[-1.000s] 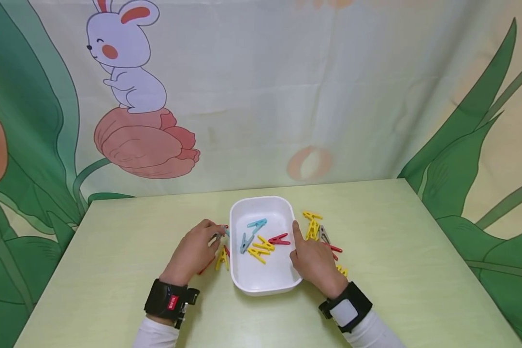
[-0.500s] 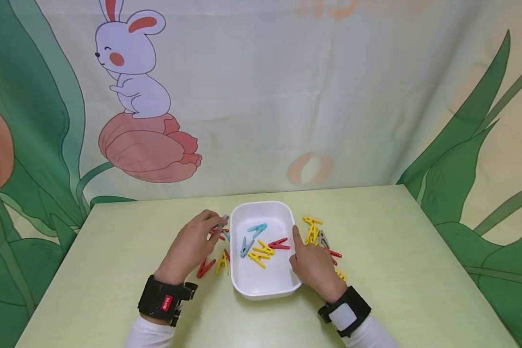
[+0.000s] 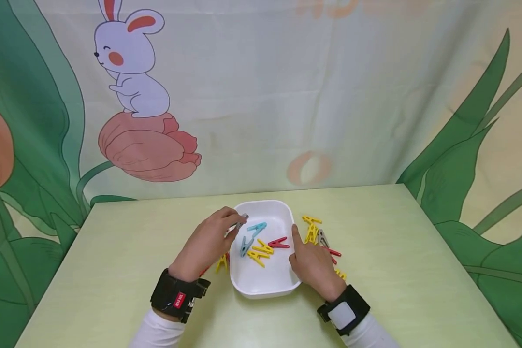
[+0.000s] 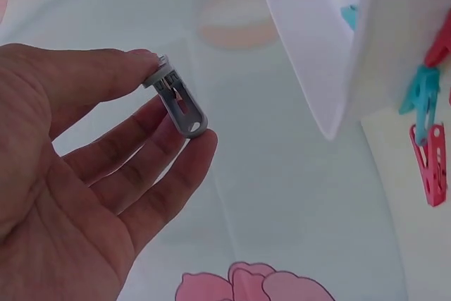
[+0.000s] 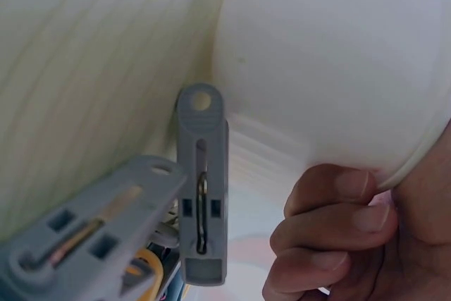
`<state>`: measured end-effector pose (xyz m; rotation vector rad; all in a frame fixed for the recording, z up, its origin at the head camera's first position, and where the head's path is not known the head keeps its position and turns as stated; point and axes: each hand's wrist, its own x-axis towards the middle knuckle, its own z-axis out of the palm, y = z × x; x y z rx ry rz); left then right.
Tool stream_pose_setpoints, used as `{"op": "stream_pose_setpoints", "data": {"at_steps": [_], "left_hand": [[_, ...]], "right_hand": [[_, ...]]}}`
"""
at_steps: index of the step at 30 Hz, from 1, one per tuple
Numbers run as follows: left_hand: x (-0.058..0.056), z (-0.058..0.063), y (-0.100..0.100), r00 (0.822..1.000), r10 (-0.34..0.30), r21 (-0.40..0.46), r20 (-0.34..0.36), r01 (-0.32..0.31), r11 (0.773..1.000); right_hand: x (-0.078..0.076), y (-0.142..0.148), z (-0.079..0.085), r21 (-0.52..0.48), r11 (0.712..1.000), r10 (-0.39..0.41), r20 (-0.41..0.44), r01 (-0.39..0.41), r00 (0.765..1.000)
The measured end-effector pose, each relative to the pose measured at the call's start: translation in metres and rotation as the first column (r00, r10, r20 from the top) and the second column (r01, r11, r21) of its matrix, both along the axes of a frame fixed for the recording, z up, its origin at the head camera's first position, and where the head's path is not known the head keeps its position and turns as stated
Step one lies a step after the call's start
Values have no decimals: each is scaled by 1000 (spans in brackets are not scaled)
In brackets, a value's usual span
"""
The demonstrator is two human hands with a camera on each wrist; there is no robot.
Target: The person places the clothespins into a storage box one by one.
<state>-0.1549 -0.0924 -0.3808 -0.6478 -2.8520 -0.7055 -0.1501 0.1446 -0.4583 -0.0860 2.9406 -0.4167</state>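
Observation:
My left hand pinches a grey clothespin between thumb and fingertips, over the upper left rim of the white plastic tray. Inside the tray lie pale blue clothespins, yellow clothespins and a red clothespin. At the tray's right side, my right hand holds the rim. Its index finger lies along the edge, and the other fingers curl against the outer wall in the right wrist view.
Right of the tray lie more clothespins: yellow, grey and red, partly behind the right hand. On the left, a yellow clothespin sits close to the tray, with red ones partly hidden. A printed curtain hangs behind the table.
My left hand has lifted the grey clothespin from the table left of the tray and moved right, over the tray's rim. The right hand stays at the tray's right side.

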Motion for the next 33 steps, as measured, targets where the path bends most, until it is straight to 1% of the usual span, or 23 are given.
{"op": "stream_pose_setpoints", "data": {"at_steps": [6, 13, 16, 21, 29, 31, 33], "left_hand": [[2, 0, 17, 999, -51, -15, 7, 51, 999], [3, -3, 31, 987, -152, -44, -54, 150, 988], [4, -4, 37, 986, -159, -59, -43, 157, 986], [5, -7, 45, 988, -155, -60, 1, 154, 986], [5, -14, 49, 987, -163, -64, 1, 163, 985], [6, -14, 49, 986, -167, -67, 18, 167, 984], [6, -15, 48, 984, -168, -77, 53, 171, 982]], "right_hand": [[1, 1, -2, -10, 1000, 4, -3, -4, 1000], [0, 3, -2, 1, 1000, 22, -27, -22, 999], [0, 4, -2, -5, 1000, 23, -23, -23, 999], [-1, 4, -1, 0, 1000, 23, -17, -23, 1000], [-1, 4, -2, 5, 999, 35, -37, -35, 999], [-1, 5, -1, 6, 999, 42, -54, -42, 998], [-1, 5, -1, 7, 999, 45, -59, -45, 997]]}}
